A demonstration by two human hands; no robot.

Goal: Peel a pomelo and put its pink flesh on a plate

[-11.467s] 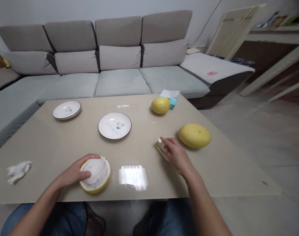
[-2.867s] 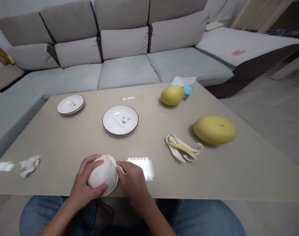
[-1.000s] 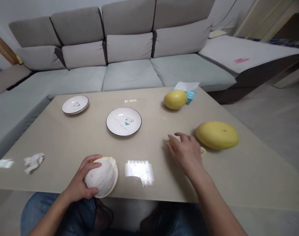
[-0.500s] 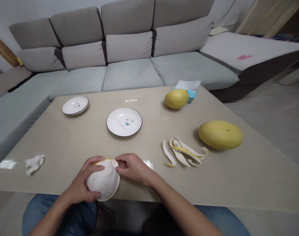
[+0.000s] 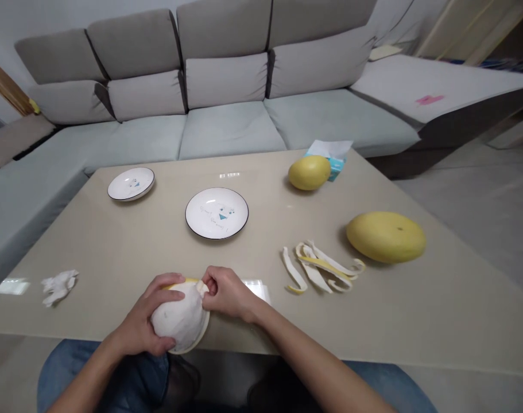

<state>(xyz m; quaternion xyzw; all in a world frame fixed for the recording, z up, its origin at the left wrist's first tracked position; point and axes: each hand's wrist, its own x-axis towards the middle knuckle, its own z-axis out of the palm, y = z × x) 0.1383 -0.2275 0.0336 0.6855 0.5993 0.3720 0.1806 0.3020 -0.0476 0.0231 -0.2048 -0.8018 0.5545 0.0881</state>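
Near the table's front edge, my left hand [image 5: 151, 314] wraps around a partly peeled pomelo [image 5: 179, 321]. White pith covers the side facing me, and a strip of yellow rind shows along its far edge. At the pomelo's upper right, my right hand [image 5: 229, 293] is closed in a pinch on a flap of peel [image 5: 202, 287], which sticks up from the fruit. Cut strips of yellow and white peel [image 5: 317, 267] lie in a loose heap to the right of my hands.
Two whole yellow pomelos, a nearer one [image 5: 386, 236] and a farther one [image 5: 309, 172], rest on the right. Behind the farther stands a blue tissue pack [image 5: 336, 166]. A white plate [image 5: 217, 213], a second plate [image 5: 131, 184] and crumpled tissue [image 5: 59, 287] also lie on the table [image 5: 127, 246].
My right hand's fingers have closed more tightly at the pomelo's top, and the flap of peel there now stands out more. My left hand keeps its hold.
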